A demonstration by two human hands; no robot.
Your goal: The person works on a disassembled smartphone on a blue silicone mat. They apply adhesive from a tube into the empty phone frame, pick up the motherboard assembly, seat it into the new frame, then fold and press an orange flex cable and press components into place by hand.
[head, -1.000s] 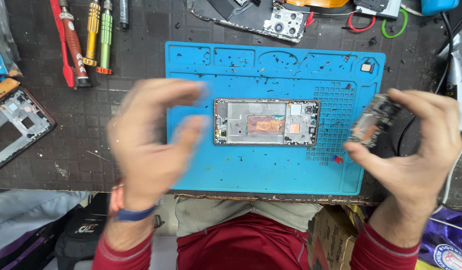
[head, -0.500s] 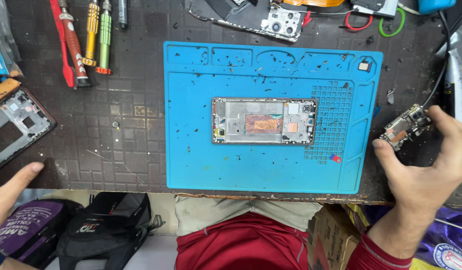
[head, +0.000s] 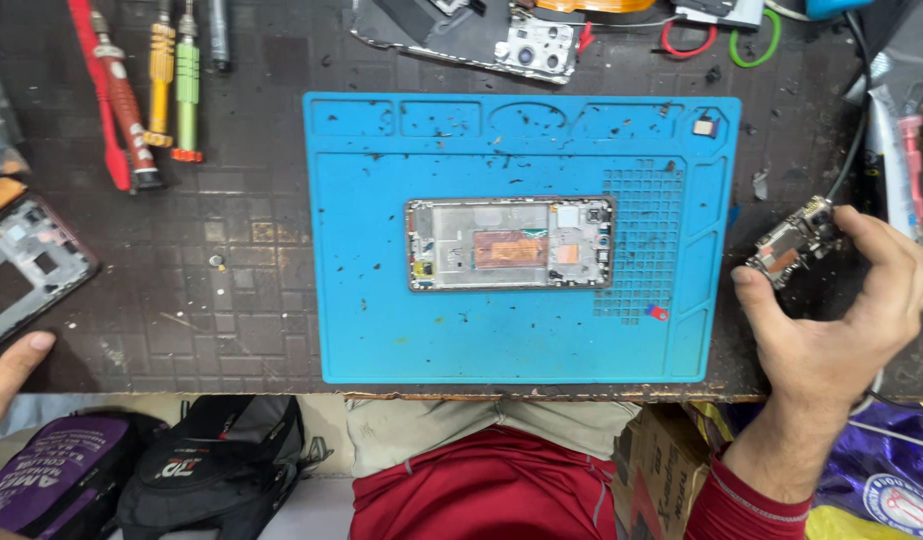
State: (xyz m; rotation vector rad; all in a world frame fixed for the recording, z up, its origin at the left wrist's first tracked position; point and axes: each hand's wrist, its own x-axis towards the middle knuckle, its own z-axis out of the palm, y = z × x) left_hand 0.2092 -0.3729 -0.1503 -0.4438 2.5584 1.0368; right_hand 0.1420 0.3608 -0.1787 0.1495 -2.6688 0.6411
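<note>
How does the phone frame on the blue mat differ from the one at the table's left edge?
The phone frame on the blue mat lies square and fully in view; the left-edge frame sits tilted on the dark table, partly cut off. The mat frame shows a copper patch; the other shows dark openings. Neither is held.

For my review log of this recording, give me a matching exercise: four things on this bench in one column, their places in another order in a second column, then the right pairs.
Things:
1. Opened phone frame with copper patch
2. Small circuit board
3. Red, yellow and green screwdrivers
4. Grey empty phone frame

Places:
A. Far left edge of the bench, above the left hand
B. Pinched in the right hand
C. Middle of the blue silicone mat
D. Top left of the dark bench

Pairs: 1-C, 2-B, 3-D, 4-A
</note>
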